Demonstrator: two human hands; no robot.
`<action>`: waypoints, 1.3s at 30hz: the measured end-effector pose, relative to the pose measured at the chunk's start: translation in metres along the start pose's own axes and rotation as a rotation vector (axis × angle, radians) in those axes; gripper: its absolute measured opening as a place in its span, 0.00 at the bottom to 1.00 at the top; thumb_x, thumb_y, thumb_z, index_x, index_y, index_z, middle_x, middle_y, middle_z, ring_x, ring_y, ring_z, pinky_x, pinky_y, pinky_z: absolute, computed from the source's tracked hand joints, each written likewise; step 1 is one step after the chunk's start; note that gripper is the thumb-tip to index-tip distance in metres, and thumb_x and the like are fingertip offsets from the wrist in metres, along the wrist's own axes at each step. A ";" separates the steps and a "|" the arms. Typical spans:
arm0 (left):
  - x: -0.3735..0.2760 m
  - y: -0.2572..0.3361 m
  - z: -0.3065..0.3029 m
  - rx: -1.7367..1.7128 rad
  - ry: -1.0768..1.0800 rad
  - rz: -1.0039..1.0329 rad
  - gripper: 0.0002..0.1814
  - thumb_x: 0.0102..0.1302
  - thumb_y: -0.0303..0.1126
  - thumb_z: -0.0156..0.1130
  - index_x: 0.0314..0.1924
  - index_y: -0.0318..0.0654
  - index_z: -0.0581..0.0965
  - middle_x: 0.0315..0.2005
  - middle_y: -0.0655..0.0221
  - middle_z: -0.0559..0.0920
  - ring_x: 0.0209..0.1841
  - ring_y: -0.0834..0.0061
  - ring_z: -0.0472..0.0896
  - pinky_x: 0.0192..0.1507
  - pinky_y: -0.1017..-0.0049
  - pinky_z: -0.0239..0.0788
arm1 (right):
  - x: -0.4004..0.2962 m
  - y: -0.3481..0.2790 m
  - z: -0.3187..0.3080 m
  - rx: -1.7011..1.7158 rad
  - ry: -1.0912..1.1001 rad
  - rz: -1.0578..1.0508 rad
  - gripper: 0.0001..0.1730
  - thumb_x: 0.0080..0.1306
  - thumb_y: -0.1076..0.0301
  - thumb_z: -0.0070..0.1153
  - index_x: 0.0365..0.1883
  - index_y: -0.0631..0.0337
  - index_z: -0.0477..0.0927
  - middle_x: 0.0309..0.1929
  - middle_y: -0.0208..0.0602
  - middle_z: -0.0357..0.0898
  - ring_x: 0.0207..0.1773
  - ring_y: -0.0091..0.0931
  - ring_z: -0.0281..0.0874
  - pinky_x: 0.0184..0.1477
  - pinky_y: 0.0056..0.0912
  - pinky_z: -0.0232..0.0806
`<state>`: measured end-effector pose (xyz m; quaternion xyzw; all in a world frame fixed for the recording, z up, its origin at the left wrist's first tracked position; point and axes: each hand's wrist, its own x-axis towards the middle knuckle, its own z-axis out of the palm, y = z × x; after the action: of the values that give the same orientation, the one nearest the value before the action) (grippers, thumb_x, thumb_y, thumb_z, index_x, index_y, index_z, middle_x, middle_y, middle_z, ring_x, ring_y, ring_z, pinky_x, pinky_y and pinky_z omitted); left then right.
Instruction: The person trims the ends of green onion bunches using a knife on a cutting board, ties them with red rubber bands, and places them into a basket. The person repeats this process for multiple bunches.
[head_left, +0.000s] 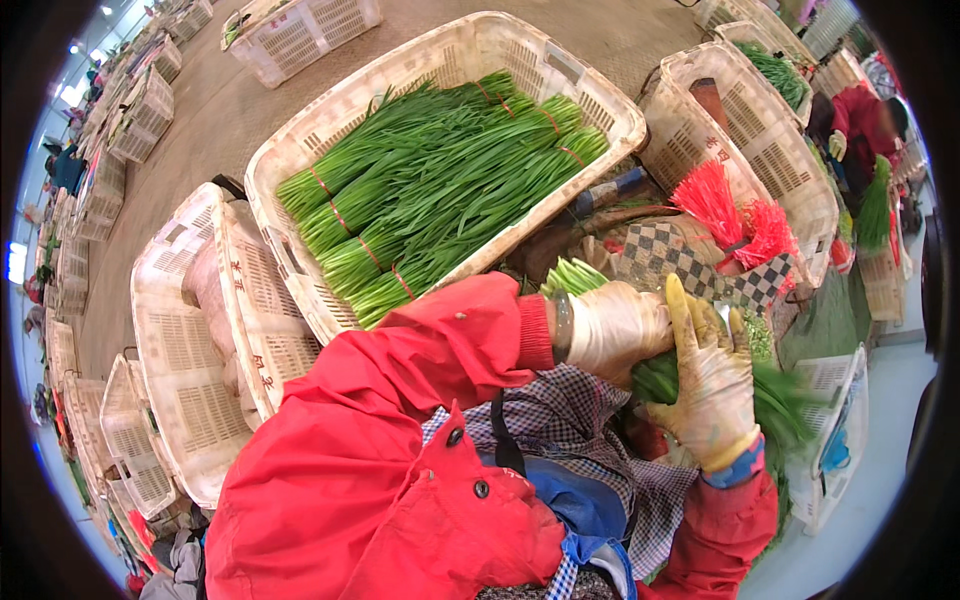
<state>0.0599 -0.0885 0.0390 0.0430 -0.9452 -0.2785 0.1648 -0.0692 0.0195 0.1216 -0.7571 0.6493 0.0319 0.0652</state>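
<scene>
My left hand (619, 326), in a whitish glove with a bangle at the wrist, is closed around a bunch of green leafy stalks, probably Chinese chives (574, 277). The pale cut ends stick out to its left; the leaves hang to the right, partly blurred. My right hand (705, 367), in a stained yellow and white glove, is raised beside it with fingers extended; a small shiny piece shows at the fingers. Whether it holds anything is unclear. Tied green bundles (442, 187) with red bands lie in a large plastic crate (457, 277) before me.
Red plastic ties (705, 202) lie by a checkered cloth (667, 255). An open crate (750, 127) stands at the right, and another crate (180, 352) at the left holds a sack (217, 300). A person in dark red (859, 124) is at the far right.
</scene>
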 end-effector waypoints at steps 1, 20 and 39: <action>-0.004 -0.006 0.001 0.085 -0.084 0.014 0.36 0.42 0.42 0.74 0.53 0.42 0.74 0.41 0.62 0.81 0.42 0.60 0.82 0.40 0.62 0.75 | -0.002 0.007 0.013 0.025 -0.029 0.029 0.71 0.34 0.59 0.77 0.75 0.56 0.46 0.62 0.38 0.69 0.66 0.36 0.65 0.71 0.49 0.49; -0.085 0.015 0.066 -1.074 0.321 -0.663 0.53 0.54 0.37 0.76 0.71 0.30 0.52 0.57 0.54 0.74 0.60 0.66 0.74 0.62 0.67 0.64 | -0.020 0.036 0.116 0.611 0.486 0.341 0.52 0.47 0.72 0.64 0.72 0.53 0.58 0.57 0.43 0.76 0.52 0.39 0.80 0.49 0.34 0.73; -0.126 -0.085 -0.199 -0.312 1.125 -0.645 0.31 0.49 0.24 0.76 0.54 0.32 0.75 0.41 0.65 0.84 0.39 0.74 0.82 0.44 0.74 0.76 | 0.049 0.001 0.104 0.740 0.150 -0.135 0.43 0.54 0.74 0.58 0.70 0.54 0.61 0.45 0.38 0.82 0.42 0.36 0.82 0.43 0.35 0.74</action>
<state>0.2445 -0.2402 0.1135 0.4379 -0.6036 -0.3827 0.5454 -0.0585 -0.0144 0.0121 -0.7237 0.5684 -0.2647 0.2884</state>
